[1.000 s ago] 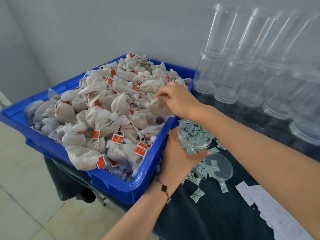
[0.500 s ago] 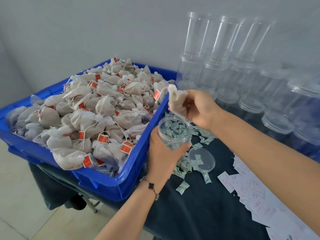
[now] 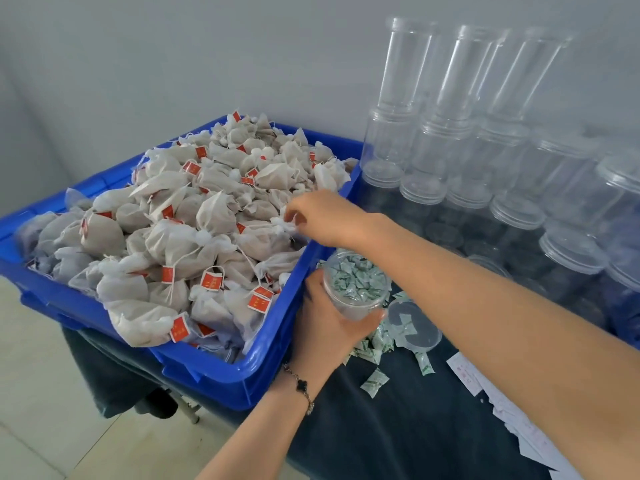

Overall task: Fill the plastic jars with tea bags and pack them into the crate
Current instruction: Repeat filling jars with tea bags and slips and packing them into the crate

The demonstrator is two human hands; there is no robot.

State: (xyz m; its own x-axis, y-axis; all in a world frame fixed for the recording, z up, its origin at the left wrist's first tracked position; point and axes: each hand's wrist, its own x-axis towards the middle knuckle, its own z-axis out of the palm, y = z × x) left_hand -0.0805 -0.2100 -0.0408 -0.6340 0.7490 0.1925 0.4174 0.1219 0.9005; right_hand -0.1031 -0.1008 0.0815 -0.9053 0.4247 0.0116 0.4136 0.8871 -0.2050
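Blue plastic forms the crate (image 3: pixel 221 372) at the left, heaped with gauzy white tea bags (image 3: pixel 180 237) that carry small red tags on strings. The crate sits on a dark cloth-covered table (image 3: pixel 398 427), with its near corner jutting past the table edge over a pale tiled floor (image 3: pixel 41 393).

The right hand (image 3: pixel 325 216) reaches across into the crate near its right wall, thumb and fingertips pinching the gathered top of one tea bag (image 3: pixel 282 226) that lies on the heap. The left hand (image 3: pixel 329 327) is wrapped around a clear plastic jar (image 3: pixel 356 289) held just beside the crate's right wall and tilted toward the camera; small green-and-white sachets show through its open mouth. A beaded bracelet (image 3: pixel 299 388) circles the left wrist.

Just right of the held jar a clear lid (image 3: pixel 414 327) lies on the cloth, with more green-and-white sachets (image 3: pixel 374 382) scattered around it. White paper slips (image 3: pixel 502 407) lie near the right forearm. Behind, against the grey wall, stand rows of empty clear jars (image 3: pixel 450 140), some stacked two high, most capped with lids.
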